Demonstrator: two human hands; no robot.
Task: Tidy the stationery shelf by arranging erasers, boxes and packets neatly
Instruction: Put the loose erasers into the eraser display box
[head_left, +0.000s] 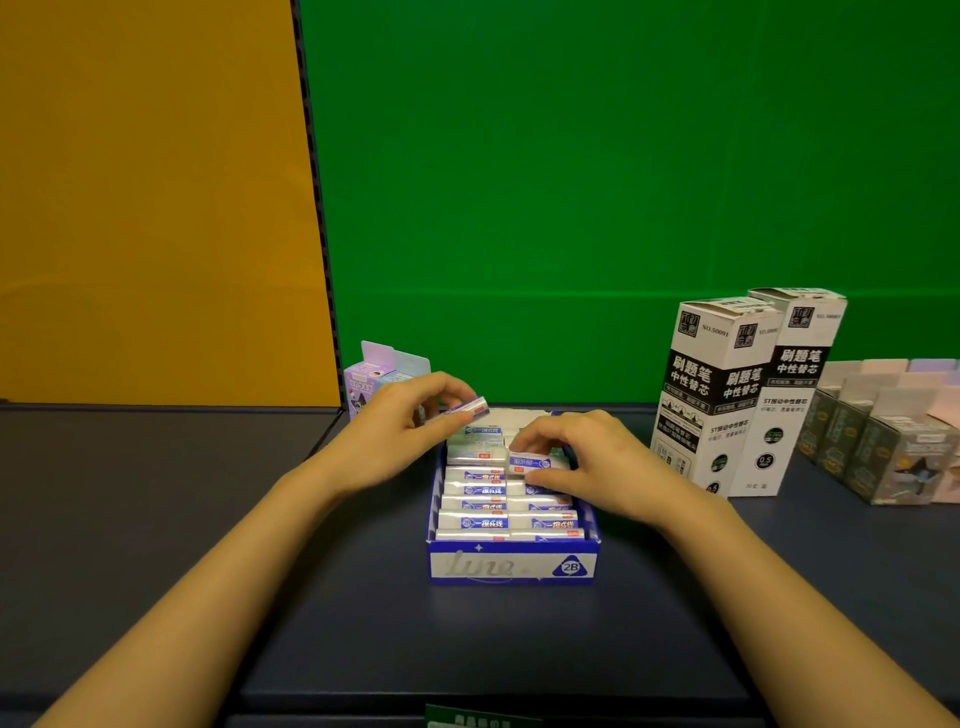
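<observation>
A blue-and-white cardboard eraser tray (511, 566) is sitting in the middle of the dark shelf (156, 493), open at the top and holding two rows of wrapped erasers (475, 506) lying flat, side by side, each white with a blue band and a small red mark. The left hand (400, 436) is pinching one loose eraser (462, 409) between thumb and fingertips, holding it tilted just above the tray's far left end. The right hand (587, 460) is gripping a second eraser (530, 462) at the right-hand row — whether it is touching the ones beneath cannot be told.

The tray's front wall is showing pale script reading "line" and a blue triangle marked "2B". To the right, near the tray, two tall black-and-white refill boxes (727, 395) are standing upright, touching, printed with Chinese characters, "NO.50091" and "0.5". Further right, a cluster of small grey-green boxes (862, 441) is crowding the edge of view; their print is too blurred to read. Behind the left hand a lilac packet (366, 374) with a cartoon figure is standing against the back.

The shelf surface is looking dark blue-grey and matte. Behind it a bright green panel (623, 156) is filling the back, meeting an orange-yellow panel (145, 182) at a black slotted upright (314, 208).
</observation>
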